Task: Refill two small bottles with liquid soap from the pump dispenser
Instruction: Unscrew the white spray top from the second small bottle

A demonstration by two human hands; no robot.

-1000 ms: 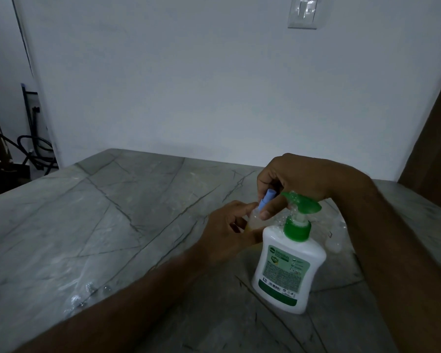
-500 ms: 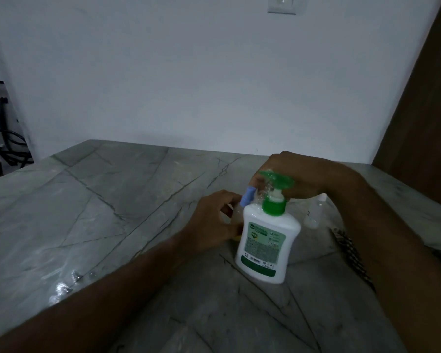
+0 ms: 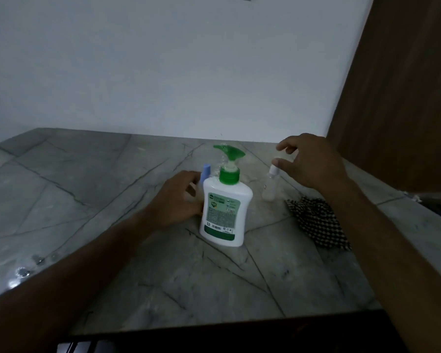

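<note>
The white pump dispenser (image 3: 224,212) with its green pump head stands upright mid-table. Just behind its left side is a small bottle with a blue cap (image 3: 205,173), mostly hidden by the dispenser. My left hand (image 3: 178,197) curls round this bottle's lower part. A second small clear bottle with a white cap (image 3: 271,183) stands to the right of the dispenser. My right hand (image 3: 308,161) hovers over it with fingers spread and holds nothing; the thumb tip is close to the white cap.
The grey marble table (image 3: 87,200) runs back to a white wall. A black-and-white checked cloth (image 3: 316,222) lies right of the clear bottle. A brown wooden panel (image 3: 405,98) stands at the right. A dark edge (image 3: 239,335) crosses the bottom.
My right hand let go of the blue cap and moved right, over the white-capped bottle. My left hand stayed at the blue-capped bottle. The camera turned right and down.
</note>
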